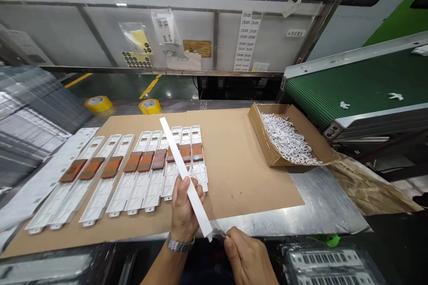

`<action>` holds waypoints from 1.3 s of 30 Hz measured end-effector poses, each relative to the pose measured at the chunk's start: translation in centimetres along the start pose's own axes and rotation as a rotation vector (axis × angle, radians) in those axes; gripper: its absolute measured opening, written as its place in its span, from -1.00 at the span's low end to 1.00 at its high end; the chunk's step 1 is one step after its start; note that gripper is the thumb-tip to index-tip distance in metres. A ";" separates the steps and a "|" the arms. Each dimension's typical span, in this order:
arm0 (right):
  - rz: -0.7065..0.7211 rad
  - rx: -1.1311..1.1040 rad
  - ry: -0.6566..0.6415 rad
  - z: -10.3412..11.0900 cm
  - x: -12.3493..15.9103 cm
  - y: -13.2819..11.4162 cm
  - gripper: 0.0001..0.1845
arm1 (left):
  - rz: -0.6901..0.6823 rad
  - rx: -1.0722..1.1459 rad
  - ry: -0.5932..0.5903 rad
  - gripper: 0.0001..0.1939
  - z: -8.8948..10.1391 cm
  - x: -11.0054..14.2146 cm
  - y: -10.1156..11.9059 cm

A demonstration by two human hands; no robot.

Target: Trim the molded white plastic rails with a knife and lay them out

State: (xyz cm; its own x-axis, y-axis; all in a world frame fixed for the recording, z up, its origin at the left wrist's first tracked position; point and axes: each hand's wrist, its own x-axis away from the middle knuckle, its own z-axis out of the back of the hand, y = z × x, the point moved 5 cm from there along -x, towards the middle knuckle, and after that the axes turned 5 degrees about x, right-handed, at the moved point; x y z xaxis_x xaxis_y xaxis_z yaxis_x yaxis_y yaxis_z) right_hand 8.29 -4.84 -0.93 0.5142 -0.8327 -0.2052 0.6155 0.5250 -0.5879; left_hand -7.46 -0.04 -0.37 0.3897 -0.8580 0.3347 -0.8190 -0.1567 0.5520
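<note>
My left hand is wrapped round a long, narrow white plastic strip, tilted with its far end up to the left. By the strip's near end, my right hand is closed in a pinch. A thin dark piece shows at its fingertips, too small and blurred to name. Past the left hand lie several white plastic panels in a row, each with a reddish-brown block across it. The held strip hides part of the panels on the right of the row.
Cardboard covers the metal table. An open carton of small white parts stands right, beside a green conveyor. Two yellow tape rolls sit at the back. Wrapped black-and-white parts lie front right.
</note>
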 end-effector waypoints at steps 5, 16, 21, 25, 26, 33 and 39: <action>-0.006 0.066 0.042 0.1 -0.3 -0.3 -0.60 | -0.004 -0.037 0.032 -0.68 0.1 0.2 0.1; -0.024 0.108 -0.017 0.1 -0.2 0.0 -0.61 | -0.022 -0.082 0.070 -0.66 0.1 0.2 -0.1; -0.025 0.143 -0.031 -0.2 -0.1 0.2 -0.59 | -0.048 -0.127 0.054 -0.71 0.1 0.1 -0.1; -0.025 0.126 -0.062 -0.1 -0.2 0.4 -0.57 | -0.056 -0.157 0.042 -0.76 0.2 0.1 -0.2; -0.026 0.120 -0.090 0.0 -0.3 0.3 -0.56 | -0.059 -0.161 0.040 -0.76 0.2 0.1 -0.3; -0.102 0.102 -0.262 0.1 -0.2 0.6 -0.52 | -0.077 -0.187 0.031 -0.78 0.1 0.1 -0.6; -0.101 0.120 -0.262 0.0 0.1 0.9 -0.51 | -0.073 -0.208 0.012 -0.81 0.3 0.1 -0.9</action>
State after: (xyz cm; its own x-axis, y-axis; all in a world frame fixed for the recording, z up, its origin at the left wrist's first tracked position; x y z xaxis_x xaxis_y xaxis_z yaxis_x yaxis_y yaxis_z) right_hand 8.88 -4.48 -1.49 0.5741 -0.8160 0.0674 0.7292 0.4721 -0.4954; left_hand -6.82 -0.15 -1.04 0.4508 -0.8421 0.2960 -0.6840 -0.1128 0.7207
